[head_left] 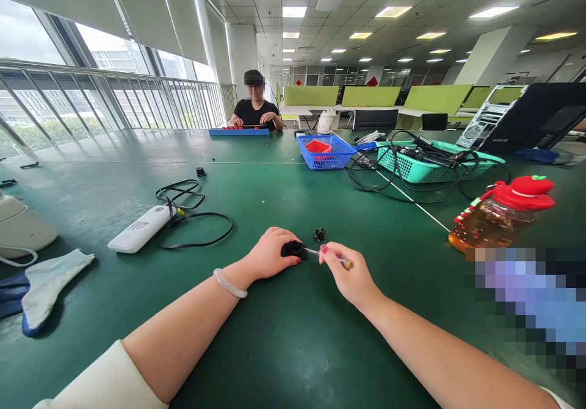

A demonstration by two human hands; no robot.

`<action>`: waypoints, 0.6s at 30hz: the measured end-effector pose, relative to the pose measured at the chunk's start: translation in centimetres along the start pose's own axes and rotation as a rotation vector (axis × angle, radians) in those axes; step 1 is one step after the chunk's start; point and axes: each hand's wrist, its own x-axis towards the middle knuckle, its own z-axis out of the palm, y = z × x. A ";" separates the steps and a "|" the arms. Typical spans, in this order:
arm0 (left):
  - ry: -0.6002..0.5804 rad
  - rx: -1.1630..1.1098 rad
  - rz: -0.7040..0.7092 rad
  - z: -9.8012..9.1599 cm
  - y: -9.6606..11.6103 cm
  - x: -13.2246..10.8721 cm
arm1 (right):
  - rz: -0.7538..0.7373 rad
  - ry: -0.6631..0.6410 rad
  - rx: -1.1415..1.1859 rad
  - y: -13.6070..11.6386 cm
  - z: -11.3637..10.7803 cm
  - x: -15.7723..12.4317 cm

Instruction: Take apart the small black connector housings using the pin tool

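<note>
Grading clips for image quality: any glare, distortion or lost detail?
Head view: sky through the windows nearly white, pale sheen on the tabletop; head view: the bottle leans, probably from wide-angle distortion; head view: the black part in the left hand is too dark for fine detail; head view: pixelated patch, lower right.

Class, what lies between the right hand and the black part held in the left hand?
In the head view, a tool's thin metal shaft spans the gap from the right hand to the black part.
</note>
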 end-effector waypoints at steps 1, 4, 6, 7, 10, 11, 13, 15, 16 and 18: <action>0.000 0.001 -0.004 0.0 0.0 0.0 | -0.028 -0.022 -0.040 -0.1 0.0 -0.1; -0.009 0.012 -0.026 -0.1 0.3 0.0 | -0.146 -0.036 -0.168 -0.4 0.1 -0.3; -0.017 0.016 -0.045 -0.3 0.5 0.0 | -0.227 0.004 -0.205 -0.5 0.1 -0.6; -0.022 0.014 -0.056 -0.4 0.7 0.0 | -0.261 0.025 -0.205 -0.6 0.0 -0.7; -0.034 0.002 -0.087 -0.6 1.0 -0.1 | -0.331 0.045 -0.160 -0.8 -0.1 -1.0; -0.037 0.000 -0.094 -0.6 1.1 -0.1 | -0.341 0.041 -0.144 -0.9 -0.2 -1.0; -0.040 -0.002 -0.098 -0.6 1.2 -0.1 | -0.344 0.027 -0.129 -1.0 -0.2 -1.1; -0.040 -0.004 -0.099 -0.6 1.2 -0.1 | -0.327 0.009 -0.138 -0.9 -0.1 -1.0; -0.042 -0.005 -0.100 -0.6 1.2 -0.2 | -0.311 0.000 -0.147 -0.8 -0.1 -1.0; -0.046 -0.004 -0.100 -0.6 1.2 -0.2 | -0.266 -0.018 -0.163 -0.6 0.0 -0.9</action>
